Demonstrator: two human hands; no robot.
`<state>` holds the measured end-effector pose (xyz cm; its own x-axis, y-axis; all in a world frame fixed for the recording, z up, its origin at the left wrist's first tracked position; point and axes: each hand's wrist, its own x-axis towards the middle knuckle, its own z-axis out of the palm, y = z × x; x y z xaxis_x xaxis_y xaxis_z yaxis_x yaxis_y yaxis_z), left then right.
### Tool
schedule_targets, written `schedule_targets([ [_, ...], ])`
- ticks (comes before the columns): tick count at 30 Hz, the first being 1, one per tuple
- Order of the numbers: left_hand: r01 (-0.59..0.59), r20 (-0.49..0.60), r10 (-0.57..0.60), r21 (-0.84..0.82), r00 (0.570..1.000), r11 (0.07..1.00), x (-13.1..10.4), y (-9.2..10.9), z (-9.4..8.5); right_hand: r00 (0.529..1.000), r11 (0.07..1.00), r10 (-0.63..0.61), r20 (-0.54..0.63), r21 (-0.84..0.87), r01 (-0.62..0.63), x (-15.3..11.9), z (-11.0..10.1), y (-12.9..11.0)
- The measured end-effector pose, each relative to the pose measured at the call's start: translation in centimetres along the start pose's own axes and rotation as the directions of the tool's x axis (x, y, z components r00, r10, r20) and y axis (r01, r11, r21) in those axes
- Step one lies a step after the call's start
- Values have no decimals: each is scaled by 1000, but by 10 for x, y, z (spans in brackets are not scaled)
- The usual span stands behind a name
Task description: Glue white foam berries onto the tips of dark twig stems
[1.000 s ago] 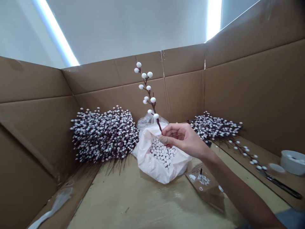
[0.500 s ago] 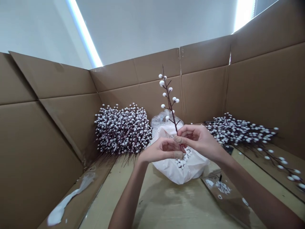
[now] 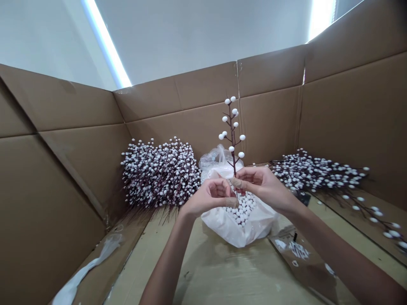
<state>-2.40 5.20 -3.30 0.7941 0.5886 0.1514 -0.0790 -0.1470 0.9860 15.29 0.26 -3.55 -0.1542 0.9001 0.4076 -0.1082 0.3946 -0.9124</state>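
An artificial berry branch [image 3: 233, 135], with a dark brown stem and white berries, stands nearly upright between my hands. The thumb and fingers of my right hand [image 3: 259, 184] pinch its stem below the lowest berries. My left hand [image 3: 211, 199] is closed around the stem's lower end, slightly lower and to the left. Tan coverings wrap both thumbs. Right beneath my hands is a white plastic bag [image 3: 222, 231], its mouth spread, holding many loose white berries [image 3: 243, 214]. My fingers partly hide the bag and the stem's bottom.
A thick pile of berry branches [image 3: 160, 173] lies at the left, and a looser pile [image 3: 318, 171] at the right. Cardboard walls [image 3: 203, 93] surround the table [image 3: 222, 271]. A brown board [image 3: 305, 264] with white smears lies front right, and a white plastic strip [image 3: 87, 271] front left.
The berry branch has turned about its stem and stands straighter, with its berries facing differently. My left hand has shifted slightly left, and more loose berries show in the bag.
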Motion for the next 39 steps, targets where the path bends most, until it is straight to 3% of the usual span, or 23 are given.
schedule_targets([
  [3,12,-8,-12,-11,1000,1000,1,-2,2,1000,1000,-4,18,-10,5,2,1,3],
  [7,34,-103,-35,-5,994,999,3,-4,6,999,999,-34,38,-13,34,4,-1,8],
  [15,91,-220,-54,162,974,983,3,-1,7,1000,997,-11,27,-79,13,10,-5,14],
  [23,110,-199,-56,271,978,956,1,-1,5,999,994,16,40,-111,-12,9,-4,18],
  [39,77,-159,-42,225,986,971,2,-2,8,991,984,62,123,-175,-40,7,-7,14],
])
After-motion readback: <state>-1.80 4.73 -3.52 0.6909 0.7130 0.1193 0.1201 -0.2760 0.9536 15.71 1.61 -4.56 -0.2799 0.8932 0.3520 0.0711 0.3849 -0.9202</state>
